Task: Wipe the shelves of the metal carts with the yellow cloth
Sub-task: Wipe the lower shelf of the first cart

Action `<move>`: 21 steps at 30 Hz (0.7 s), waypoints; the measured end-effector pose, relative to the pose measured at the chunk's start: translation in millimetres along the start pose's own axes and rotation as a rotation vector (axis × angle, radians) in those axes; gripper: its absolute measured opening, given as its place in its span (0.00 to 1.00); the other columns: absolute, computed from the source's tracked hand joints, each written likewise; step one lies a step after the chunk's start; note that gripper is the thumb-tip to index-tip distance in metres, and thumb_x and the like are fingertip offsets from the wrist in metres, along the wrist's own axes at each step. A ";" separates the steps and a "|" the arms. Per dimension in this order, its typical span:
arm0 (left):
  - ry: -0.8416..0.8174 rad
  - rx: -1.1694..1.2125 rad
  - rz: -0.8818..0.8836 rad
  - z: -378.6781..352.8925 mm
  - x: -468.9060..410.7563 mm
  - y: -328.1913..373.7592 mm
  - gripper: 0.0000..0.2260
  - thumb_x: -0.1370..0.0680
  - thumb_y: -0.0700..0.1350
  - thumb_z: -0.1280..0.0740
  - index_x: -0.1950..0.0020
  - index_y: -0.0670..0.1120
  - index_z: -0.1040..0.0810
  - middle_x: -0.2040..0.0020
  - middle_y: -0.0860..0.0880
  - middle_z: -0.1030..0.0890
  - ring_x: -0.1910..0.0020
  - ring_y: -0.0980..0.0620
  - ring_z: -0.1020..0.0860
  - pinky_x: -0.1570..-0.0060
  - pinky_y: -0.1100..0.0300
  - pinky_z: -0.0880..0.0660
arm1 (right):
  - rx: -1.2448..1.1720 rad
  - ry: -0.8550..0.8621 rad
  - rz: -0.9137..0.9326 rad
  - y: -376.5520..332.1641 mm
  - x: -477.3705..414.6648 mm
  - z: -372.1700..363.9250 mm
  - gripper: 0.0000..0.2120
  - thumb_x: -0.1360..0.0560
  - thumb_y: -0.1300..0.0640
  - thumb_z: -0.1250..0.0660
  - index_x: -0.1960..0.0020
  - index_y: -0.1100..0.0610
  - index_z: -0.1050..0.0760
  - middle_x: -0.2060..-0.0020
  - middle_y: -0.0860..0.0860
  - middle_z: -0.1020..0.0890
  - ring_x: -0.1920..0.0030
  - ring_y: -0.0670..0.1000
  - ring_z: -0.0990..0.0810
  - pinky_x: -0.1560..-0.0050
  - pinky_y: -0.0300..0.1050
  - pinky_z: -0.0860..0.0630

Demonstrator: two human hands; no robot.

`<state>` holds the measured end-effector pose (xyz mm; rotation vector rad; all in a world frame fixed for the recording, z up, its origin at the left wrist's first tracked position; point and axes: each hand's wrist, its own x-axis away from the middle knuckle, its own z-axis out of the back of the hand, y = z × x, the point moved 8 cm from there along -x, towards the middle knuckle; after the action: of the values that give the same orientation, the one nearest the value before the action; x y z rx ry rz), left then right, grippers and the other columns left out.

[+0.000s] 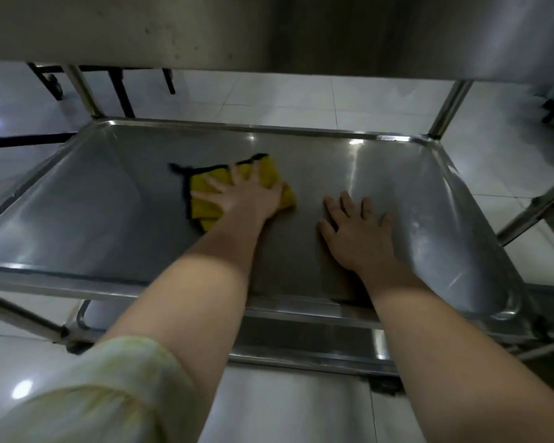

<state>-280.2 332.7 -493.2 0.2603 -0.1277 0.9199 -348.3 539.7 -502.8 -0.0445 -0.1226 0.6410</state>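
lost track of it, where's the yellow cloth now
Head view: the yellow cloth lies left of centre on the cart shelf, under the left hand.

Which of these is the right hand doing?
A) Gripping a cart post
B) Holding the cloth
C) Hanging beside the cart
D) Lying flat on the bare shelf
D: the right hand lies flat, fingers straight, on the bare shelf, while the left hand presses the cloth.

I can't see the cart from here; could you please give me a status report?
Left hand flat, pressing yellow cloth on shelf. Right hand flat on bare metal, holding nothing. No obstacle seen on shelf.
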 end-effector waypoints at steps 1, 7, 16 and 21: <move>-0.023 -0.046 -0.144 -8.9 6.5 31.4 0.36 0.26 0.76 0.57 0.22 0.64 0.61 0.19 0.50 0.62 0.25 0.28 0.63 0.40 0.19 0.64 | 0.003 0.004 0.006 2.2 0.4 -0.8 0.29 0.19 0.36 0.59 0.20 0.41 0.57 0.20 0.46 0.55 0.21 0.59 0.57 0.26 0.69 0.56; 0.021 -0.173 -0.373 4.4 13.3 -41.5 0.33 0.28 0.77 0.55 0.24 0.72 0.58 0.19 0.57 0.59 0.21 0.41 0.57 0.30 0.27 0.59 | -0.035 -0.014 0.022 12.6 0.6 -1.8 0.29 0.20 0.33 0.57 0.21 0.38 0.55 0.20 0.44 0.55 0.21 0.58 0.57 0.26 0.68 0.58; 0.009 -0.050 -0.012 -0.6 64.5 -96.8 0.34 0.27 0.77 0.57 0.23 0.69 0.60 0.19 0.54 0.62 0.23 0.31 0.61 0.36 0.22 0.62 | -0.013 0.004 0.007 -6.5 1.6 0.2 0.28 0.19 0.35 0.58 0.21 0.40 0.53 0.20 0.47 0.54 0.21 0.61 0.57 0.27 0.71 0.57; -0.034 -0.220 -0.398 -36.7 130.8 -11.7 0.33 0.30 0.78 0.59 0.27 0.73 0.64 0.21 0.55 0.67 0.23 0.37 0.66 0.33 0.25 0.65 | -0.045 0.014 0.015 5.6 0.8 -1.9 0.29 0.20 0.34 0.56 0.21 0.39 0.53 0.20 0.44 0.53 0.21 0.58 0.56 0.26 0.68 0.57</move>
<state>-192.3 436.6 -501.8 0.0912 -0.1995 0.5008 -350.7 544.6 -505.1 -0.0937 -0.1233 0.6529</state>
